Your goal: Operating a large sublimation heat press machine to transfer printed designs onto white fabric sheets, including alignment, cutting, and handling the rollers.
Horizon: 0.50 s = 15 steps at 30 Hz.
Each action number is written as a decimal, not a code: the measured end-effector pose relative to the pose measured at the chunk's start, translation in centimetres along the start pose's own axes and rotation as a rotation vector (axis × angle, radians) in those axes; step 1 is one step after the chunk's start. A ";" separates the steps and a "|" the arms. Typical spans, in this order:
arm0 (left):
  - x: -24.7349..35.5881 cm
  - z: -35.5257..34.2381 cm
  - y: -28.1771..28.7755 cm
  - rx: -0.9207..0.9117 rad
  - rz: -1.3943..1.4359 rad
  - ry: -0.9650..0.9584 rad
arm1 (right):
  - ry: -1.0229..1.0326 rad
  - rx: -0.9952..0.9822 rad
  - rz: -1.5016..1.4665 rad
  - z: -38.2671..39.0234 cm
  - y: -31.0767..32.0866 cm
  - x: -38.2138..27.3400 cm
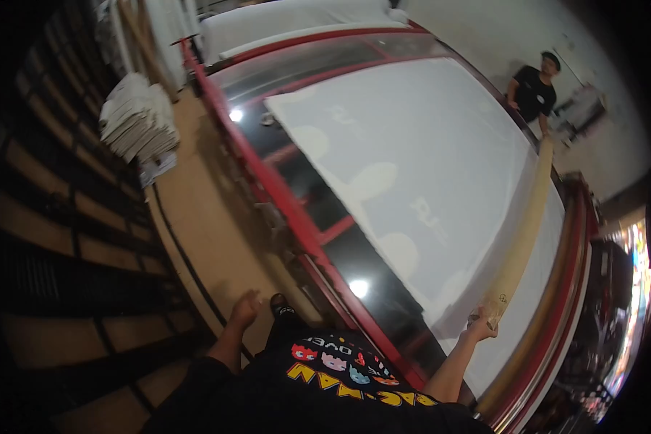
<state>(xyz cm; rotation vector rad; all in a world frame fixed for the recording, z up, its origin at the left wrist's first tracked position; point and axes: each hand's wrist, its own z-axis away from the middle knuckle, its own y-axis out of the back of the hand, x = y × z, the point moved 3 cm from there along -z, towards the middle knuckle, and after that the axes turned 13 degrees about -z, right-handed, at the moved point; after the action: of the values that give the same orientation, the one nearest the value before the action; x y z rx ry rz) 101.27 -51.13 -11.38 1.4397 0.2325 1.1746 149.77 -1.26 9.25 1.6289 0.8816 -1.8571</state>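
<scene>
My right hand grips the near end of a long tan tube, which looks like cardboard. The tube slants away across a wide white sheet with pale printed shapes. At its far end stands a person in a dark shirt and cap, one hand on the tube. Under the sheet is a large table with a dark glossy top and a red frame. My left hand hangs over the floor beside the table, slightly blurred, with loosely parted fingers and nothing visible in it.
Along the table's right end run red and metallic rollers. A white roll lies across the far end. To the left, a stack of folded pale cloth or paper stands near dark slatted racking. Tan floor runs alongside the table.
</scene>
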 end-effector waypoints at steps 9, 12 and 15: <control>-19.1 5.6 14.0 -0.050 -0.100 0.443 | -0.281 -0.078 -0.119 22.9 -20.3 6.0; -15.7 -3.4 17.6 0.028 -0.084 0.270 | -0.276 -0.023 -0.140 29.1 -24.6 7.8; -7.0 -15.7 20.7 0.063 -0.017 -0.153 | -0.334 -0.143 -0.205 34.6 -28.0 9.2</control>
<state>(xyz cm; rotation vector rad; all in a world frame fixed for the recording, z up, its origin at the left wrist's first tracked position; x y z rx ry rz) 76.45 -51.97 -1.03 1.5726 0.1766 1.0450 105.00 -8.47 6.39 1.1346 1.0338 -2.0719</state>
